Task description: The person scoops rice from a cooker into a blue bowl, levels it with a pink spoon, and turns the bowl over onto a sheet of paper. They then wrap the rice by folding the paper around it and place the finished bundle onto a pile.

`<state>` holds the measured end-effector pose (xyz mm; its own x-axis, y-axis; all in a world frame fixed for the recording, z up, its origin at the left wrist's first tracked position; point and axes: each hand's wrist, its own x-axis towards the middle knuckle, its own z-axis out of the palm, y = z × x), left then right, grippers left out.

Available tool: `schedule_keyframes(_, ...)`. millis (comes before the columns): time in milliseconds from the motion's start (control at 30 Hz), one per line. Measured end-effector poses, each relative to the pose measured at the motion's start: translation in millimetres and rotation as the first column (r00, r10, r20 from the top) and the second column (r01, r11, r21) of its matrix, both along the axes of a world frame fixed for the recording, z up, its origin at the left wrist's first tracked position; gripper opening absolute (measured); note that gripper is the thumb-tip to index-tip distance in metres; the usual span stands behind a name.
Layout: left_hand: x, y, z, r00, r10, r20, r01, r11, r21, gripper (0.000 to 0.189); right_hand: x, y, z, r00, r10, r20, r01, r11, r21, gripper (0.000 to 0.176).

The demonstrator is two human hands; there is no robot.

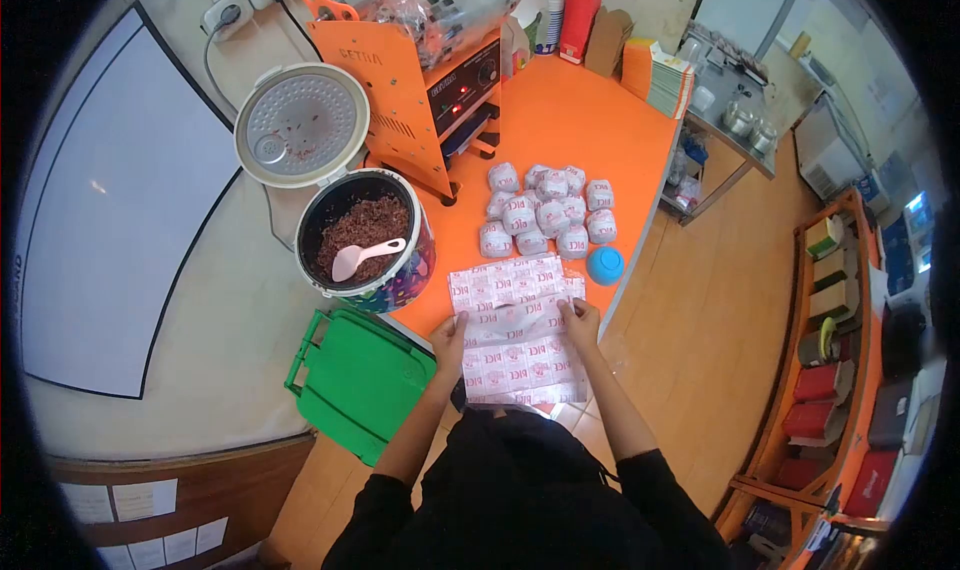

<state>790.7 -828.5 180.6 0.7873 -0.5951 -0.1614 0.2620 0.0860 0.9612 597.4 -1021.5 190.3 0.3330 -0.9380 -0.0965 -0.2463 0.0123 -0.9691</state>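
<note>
My left hand and my right hand are closed on the two side edges of a white wrapping paper sheet printed in red. The sheet hangs over the table's front edge, close to my body. Under its far part lies more of the same printed paper. Beyond the paper sits a pile of several rounded wrapped packets in matching print. A small blue cup stands right of them. On the left, an open rice cooker holds reddish-brown rice with a pink rice paddle lying on it.
An orange sealing machine with a film roll stands at the table's back left. Below the cooker is a green bin lid. Orange shelving lines the right side, and a metal table stands behind.
</note>
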Motion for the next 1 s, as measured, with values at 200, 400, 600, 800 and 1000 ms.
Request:
schedule_keyframes(200, 3.9, -7.2, -43.7, 0.995, 0.055, 0.087, -0.068, 0.985, 0.157, 0.030, 6.4, 30.9, 46.9, 0.951, -0.191, -0.243, 0.126, 0.958, -0.257, 0.022)
schedule_keyframes(400, 4.1, -6.5, -16.1, 0.993, 0.077, -0.090, -0.056, 0.973, 0.222, 0.035, 20.9, 75.8, 75.1, 0.734, 0.391, -0.555, -0.678, 0.380, -0.629, 0.052)
schedule_keyframes(600, 12.8, 43.3, 13.5, 0.980, -0.060, 0.190, -0.051, 0.847, 0.529, 0.041, 18.5, 83.7, 50.4, 0.652, 0.347, -0.674, -0.753, 0.402, -0.522, 0.057)
schedule_keyframes(800, 25.9, 52.3, 41.6, 0.688, -0.376, -0.621, 0.633, 0.729, 0.259, 0.033, 16.9, 81.3, 51.0, 0.636, 0.357, -0.684, -0.767, 0.391, -0.509, 0.059)
schedule_keyframes(1000, 71.9, 7.7, 11.8, 0.793, -0.532, -0.297, 0.602, 0.760, 0.246, 0.024, 17.0, 81.5, 53.8, 0.622, 0.320, -0.714, -0.777, 0.362, -0.515, 0.060)
